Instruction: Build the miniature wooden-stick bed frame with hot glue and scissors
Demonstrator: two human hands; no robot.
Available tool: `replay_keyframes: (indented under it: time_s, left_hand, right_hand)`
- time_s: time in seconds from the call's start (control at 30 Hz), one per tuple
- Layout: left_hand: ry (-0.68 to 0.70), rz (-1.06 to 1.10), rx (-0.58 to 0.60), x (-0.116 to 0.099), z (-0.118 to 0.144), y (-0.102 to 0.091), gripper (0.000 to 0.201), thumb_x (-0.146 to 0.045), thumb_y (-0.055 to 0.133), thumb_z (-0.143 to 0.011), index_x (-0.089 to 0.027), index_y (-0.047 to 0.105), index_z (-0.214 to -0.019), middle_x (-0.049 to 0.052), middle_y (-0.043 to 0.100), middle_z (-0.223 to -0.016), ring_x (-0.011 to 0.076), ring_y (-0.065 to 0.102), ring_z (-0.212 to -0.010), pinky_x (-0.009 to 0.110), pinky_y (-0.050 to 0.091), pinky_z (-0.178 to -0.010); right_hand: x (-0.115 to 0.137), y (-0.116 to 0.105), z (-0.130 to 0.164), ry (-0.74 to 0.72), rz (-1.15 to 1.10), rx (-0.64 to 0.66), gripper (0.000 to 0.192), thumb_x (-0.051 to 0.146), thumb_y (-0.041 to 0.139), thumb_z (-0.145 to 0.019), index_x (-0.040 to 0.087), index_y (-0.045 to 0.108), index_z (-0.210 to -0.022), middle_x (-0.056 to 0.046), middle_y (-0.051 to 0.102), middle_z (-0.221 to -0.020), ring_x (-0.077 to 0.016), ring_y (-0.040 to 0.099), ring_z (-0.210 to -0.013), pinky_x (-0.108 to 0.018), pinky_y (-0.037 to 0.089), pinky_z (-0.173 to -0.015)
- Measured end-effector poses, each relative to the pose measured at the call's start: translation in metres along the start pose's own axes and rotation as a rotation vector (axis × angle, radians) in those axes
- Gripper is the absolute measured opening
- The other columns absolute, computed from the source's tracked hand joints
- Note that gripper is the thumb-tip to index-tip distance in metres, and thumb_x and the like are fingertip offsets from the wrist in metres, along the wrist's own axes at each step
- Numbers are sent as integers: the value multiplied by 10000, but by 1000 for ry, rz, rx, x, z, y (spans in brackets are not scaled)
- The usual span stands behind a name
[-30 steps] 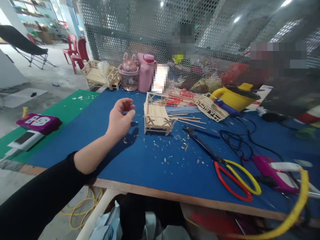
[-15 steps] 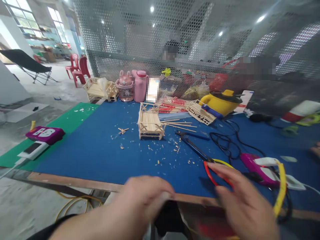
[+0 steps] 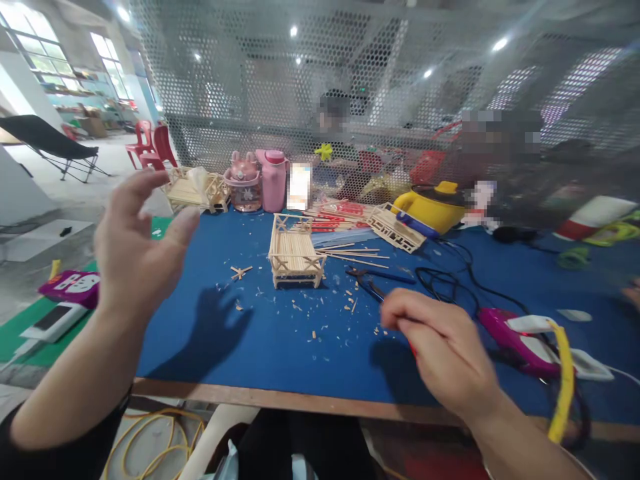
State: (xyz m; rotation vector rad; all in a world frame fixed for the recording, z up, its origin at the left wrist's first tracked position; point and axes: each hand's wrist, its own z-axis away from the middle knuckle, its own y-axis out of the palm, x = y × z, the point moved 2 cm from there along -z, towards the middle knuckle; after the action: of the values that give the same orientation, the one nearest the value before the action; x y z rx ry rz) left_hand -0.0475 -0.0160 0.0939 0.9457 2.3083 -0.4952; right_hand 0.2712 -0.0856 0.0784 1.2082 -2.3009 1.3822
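Note:
My left hand (image 3: 143, 257) is raised above the left side of the blue mat, thumb and fingers spread, holding nothing. My right hand (image 3: 443, 353) is closed, its fingers curled, over the handle end of a pair of pliers (image 3: 371, 287). The hand hides most of the handles, with a bit of red grip showing below it. Whatever the fingers hold, if anything, is hidden. Mid-table stands a small model bed made of thin wooden sticks (image 3: 296, 257). Left of it lies a small joined cross of sticks (image 3: 241, 273). Wood scraps are scattered near the pliers.
Loose wooden sticks (image 3: 355, 253) lie right of the model. Behind stand a pink jug (image 3: 273, 183), a lit phone (image 3: 299, 187), a yellow pot (image 3: 435, 208) and another stick model (image 3: 397, 227). A purple power strip (image 3: 515, 343) and black cables are at right.
My left hand has risen from the table's front edge to the upper left and spread open. My right hand has moved up and left, its fingers now curled closed. The view shifted slightly.

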Motion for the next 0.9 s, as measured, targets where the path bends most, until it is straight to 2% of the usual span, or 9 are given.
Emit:
replay_keyframes:
  time_s: [0.07, 0.13, 0.27, 0.37, 0.47, 0.53, 0.63, 0.73, 0.9]
  left_hand:
    - [-35, 266, -6, 3, -17, 31, 269, -206, 671, -772, -184, 592, -1028, 10, 639, -1007, 135, 586, -949, 319, 455, -852]
    - [-62, 332, 35, 16, -24, 59, 175, -277, 633, -813, -186, 582, -953, -28, 619, -843, 84, 574, -757, 263, 464, -741]
    - [-183, 398, 151, 50, 4, 92, 213, -377, 503, -879, -177, 575, -891, -34, 570, -631, 84, 516, -555, 245, 432, -566]
    - [-392, 562, 310, 57, 35, 95, 271, -419, 443, -892, -177, 555, -940, -9, 613, -661, 99, 542, -599, 251, 436, -613]
    - [-443, 659, 402, 45, 51, 87, 245, -377, 482, -870, -178, 532, -1004, -5, 635, -681, 122, 589, -686, 269, 454, -708]
    - [-442, 659, 432, 35, 54, 83, 253, -348, 515, -852, -179, 517, -1041, 4, 649, -731, 133, 599, -740, 276, 456, -745]
    - [-412, 574, 406, 29, 57, 82, 281, -345, 542, -842, -180, 508, -1067, 8, 629, -795, 134, 582, -768, 266, 454, -730]
    - [-477, 470, 366, 33, 60, 85, 252, -360, 504, -871, -186, 506, -1052, 15, 607, -831, 136, 570, -778, 260, 452, -691]
    - [-579, 411, 407, 40, 64, 89, 263, -407, 444, -902, -201, 512, -1052, 24, 640, -817, 155, 592, -791, 284, 463, -708]
  right_hand:
    - [10, 17, -26, -56, 8, 54, 200, 103, 425, -764, 207, 579, -691, 12, 611, -639, -129, 572, -572, -260, 445, -542]
    - [12, 31, -46, -60, 18, 58, 166, 134, 477, -789, 207, 626, -806, 11, 661, -720, -126, 599, -627, -254, 461, -582]
    - [1, 53, -76, -40, 17, 20, 125, 271, 597, -792, 205, 667, -872, -7, 694, -741, -144, 621, -643, -287, 492, -619]
    - [-5, 69, -96, -200, 120, 60, 189, 230, 605, -753, 183, 660, -927, -59, 697, -931, -201, 635, -868, -354, 491, -796]
    - [-5, 86, -111, -279, 157, 224, 403, 126, 590, -666, 173, 611, -1065, -79, 651, -1081, -233, 592, -1010, -382, 454, -890]
    - [-5, 95, -117, -254, 120, 293, 527, 92, 584, -633, 179, 560, -1152, -56, 656, -1015, -215, 608, -942, -353, 474, -829]
    - [-2, 103, -119, -237, 72, 287, 599, 117, 616, -646, 177, 496, -1230, -28, 660, -932, -195, 619, -864, -327, 476, -770]
    - [-3, 109, -119, -202, 55, 225, 547, 168, 641, -689, 183, 499, -1217, -5, 671, -847, -175, 623, -770, -322, 475, -722]
    - [-9, 117, -117, -197, 49, 157, 461, 158, 625, -729, 221, 528, -1175, 22, 670, -749, -172, 636, -726, -303, 479, -660]
